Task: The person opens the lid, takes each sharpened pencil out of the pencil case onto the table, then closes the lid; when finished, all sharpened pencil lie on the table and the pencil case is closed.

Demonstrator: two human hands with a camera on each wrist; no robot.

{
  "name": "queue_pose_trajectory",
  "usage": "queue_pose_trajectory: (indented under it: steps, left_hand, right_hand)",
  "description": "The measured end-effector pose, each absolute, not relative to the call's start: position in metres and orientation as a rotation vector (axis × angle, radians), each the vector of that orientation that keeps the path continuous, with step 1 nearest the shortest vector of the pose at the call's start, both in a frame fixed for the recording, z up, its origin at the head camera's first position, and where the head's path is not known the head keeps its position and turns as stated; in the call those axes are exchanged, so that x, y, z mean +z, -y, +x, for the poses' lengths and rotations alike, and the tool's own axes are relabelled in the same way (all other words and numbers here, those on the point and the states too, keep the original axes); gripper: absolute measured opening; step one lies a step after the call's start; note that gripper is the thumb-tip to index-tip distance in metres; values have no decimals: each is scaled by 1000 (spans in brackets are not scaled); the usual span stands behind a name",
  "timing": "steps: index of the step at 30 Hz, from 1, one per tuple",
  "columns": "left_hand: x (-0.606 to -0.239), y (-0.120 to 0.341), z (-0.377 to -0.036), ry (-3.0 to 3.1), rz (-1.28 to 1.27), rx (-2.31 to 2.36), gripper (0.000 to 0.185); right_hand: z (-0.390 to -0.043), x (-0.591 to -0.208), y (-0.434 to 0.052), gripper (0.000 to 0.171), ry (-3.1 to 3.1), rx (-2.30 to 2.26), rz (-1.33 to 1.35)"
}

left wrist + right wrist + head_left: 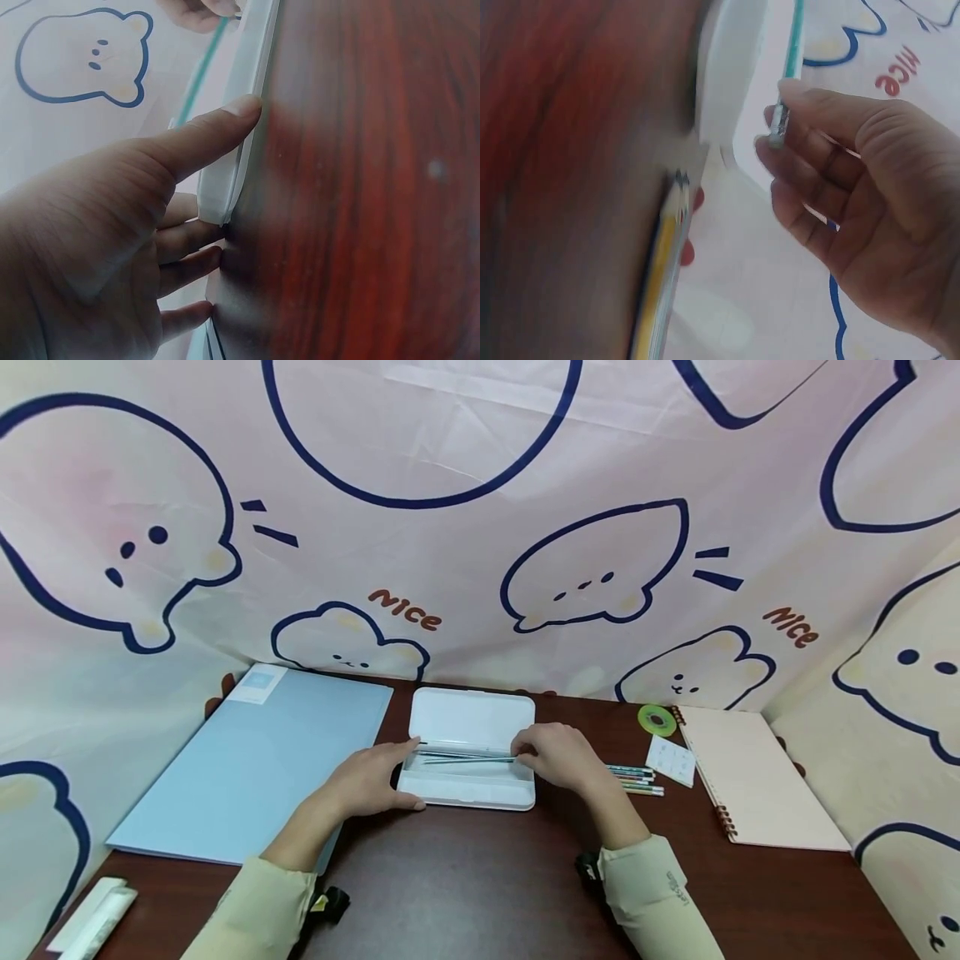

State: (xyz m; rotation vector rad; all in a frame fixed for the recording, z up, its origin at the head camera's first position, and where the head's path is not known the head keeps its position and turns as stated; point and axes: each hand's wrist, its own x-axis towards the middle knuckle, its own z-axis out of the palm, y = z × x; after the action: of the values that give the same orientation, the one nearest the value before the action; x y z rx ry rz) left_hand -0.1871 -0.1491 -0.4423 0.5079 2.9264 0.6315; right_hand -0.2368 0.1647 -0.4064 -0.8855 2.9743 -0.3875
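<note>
A white pencil case (467,793) lies with its lid (472,718) raised at the back and a few pencils along its tray. My left hand (367,777) spans the case's left end. In the left wrist view its thumb (217,135) lies straight against the front wall, and the other fingers reach the short end. Over the right end, my right hand (558,756) pinches a green pencil (465,760) near its silver tip, seen close in the right wrist view. The pencil stretches leftward over the tray, lengthwise with the case.
Several pencils (636,780) lie right of the case, beside a white card (672,761) and a green disc-like roll (657,720). A spiral notebook (765,777) is at far right. Left are a large blue folder (262,760) and white packets (96,917). A printed curtain surrounds the table.
</note>
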Motion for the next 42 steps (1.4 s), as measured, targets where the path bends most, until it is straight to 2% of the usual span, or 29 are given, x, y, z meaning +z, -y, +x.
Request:
queue_pose_trajectory:
  steps: [10,15,29,42]
  left_hand:
    - [-443,153,-187,-2943,503,627,101]
    - [-444,152,-187,-2940,524,623,102]
    - [-442,151,-186,-2934,532,641,101]
    - [-444,150,-187,-2933,520,639,102]
  right_hand:
    - [-235,-406,-210,7,-3012,-631,-930]
    - [-228,-410,-239,6,-3031,-691,-835]
    - [-218,-416,-311,8,-3076,-642,-630]
    - [-206,-417,-349,8,-3076,-559,-525]
